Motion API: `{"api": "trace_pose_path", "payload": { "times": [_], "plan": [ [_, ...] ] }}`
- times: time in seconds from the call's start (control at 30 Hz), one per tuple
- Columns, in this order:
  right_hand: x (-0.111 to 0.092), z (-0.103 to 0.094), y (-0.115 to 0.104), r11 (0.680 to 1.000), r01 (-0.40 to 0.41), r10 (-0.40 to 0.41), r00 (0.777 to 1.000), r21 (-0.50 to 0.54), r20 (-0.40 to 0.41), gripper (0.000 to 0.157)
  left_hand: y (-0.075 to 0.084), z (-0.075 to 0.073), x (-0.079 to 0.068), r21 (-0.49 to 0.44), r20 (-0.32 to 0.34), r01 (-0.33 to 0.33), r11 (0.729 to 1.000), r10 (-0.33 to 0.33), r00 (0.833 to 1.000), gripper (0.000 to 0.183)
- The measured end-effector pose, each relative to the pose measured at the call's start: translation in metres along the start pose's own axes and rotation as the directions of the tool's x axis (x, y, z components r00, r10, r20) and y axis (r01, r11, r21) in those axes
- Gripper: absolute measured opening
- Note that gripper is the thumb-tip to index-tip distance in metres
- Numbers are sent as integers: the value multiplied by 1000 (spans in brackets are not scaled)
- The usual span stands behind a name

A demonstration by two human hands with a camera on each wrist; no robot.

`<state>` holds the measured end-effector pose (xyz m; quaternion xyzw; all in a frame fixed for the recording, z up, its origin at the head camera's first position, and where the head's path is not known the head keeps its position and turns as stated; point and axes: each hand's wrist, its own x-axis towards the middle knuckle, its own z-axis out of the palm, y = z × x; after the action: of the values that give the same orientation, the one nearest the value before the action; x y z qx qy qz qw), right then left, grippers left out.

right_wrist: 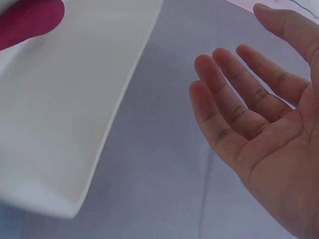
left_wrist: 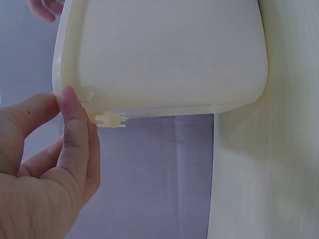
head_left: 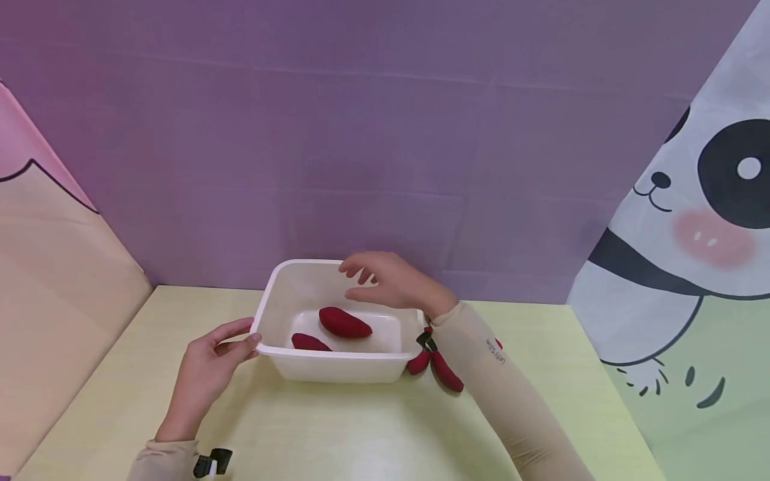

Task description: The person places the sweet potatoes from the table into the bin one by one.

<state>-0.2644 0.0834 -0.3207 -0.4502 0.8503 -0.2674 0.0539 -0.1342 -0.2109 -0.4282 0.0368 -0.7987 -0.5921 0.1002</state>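
Observation:
A white plastic basin [head_left: 337, 369] stands on the table. Inside lie two dark red, tapered pieces shaped like sweet potatoes, a larger one [head_left: 345, 323] near the middle and another [head_left: 309, 343] by the front wall, partly hidden by the rim. My left hand [head_left: 207, 367] pinches the basin's left rim between thumb and fingers, which the left wrist view shows close up. Above the back right of the basin hovers my right hand [head_left: 391, 280], its fingers spread and loosely bent, holding nothing. The right wrist view shows the bare palm beside the basin wall [right_wrist: 75, 99].
More red pieces [head_left: 446, 372] lie on the table [head_left: 337, 434] right of the basin, partly hidden by my right forearm. A purple backdrop [head_left: 373, 133] rises behind the table, with a panda-print sheet [head_left: 650, 280] at the right.

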Motion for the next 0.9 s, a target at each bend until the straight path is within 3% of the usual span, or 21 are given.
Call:
{"api": "trace_pose_path", "payload": {
  "times": [0.13, 0.4, 0.7, 0.9],
  "plan": [
    [-30, -2, 6, 999, 13, -9, 993, 31, -114, 37, 0, -1, -1, 0, -2, 3, 1000, -3, 1000, 47],
    [-93, -6, 16, 993, -86, 105, 958, 82, -268, 36, 0, 2, 1, -7, -5, -13, 1000, 13, 1000, 46],
    [-162, -6, 52, 982, -138, 176, 915, 128, -364, 36, 0, 3, 1, 2, -8, -23, 1000, 23, 1000, 46],
    [-192, 6, 83, 964, -206, 256, 889, 168, -379, 37, -2, 1, 1, 0, -5, -18, 1000, 18, 1000, 46]
  ]
}}
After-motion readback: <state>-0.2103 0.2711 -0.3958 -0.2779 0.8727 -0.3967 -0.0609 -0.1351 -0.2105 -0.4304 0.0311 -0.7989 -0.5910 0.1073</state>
